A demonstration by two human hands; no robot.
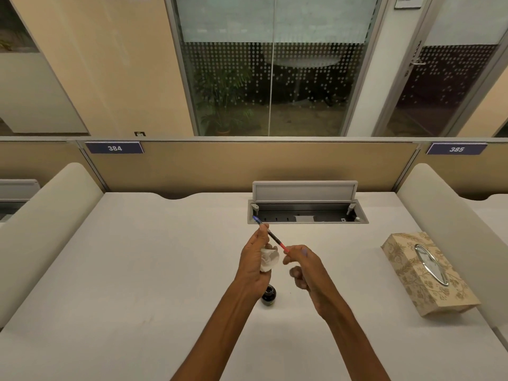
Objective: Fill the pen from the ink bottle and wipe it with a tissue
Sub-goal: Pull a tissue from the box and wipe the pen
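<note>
Left hand point(253, 264), crumpled tissue point(269, 259), slim pen point(273, 237)

Partly masked by the wrist of the left hand point(254, 266), ink bottle point(268, 295), capped or open impossible to tell. Beyond the ink bottle, tissue point(268, 260) half buried in that palm; pen point(270, 234) with its red end tucked into the right hand point(305, 266), blurred at the knuckles. Nearer than the ink bottle, both forearms point(220, 334) cropped by the bottom edge. Far beyond it, cable box point(308, 213), contents too small to identify.
</note>
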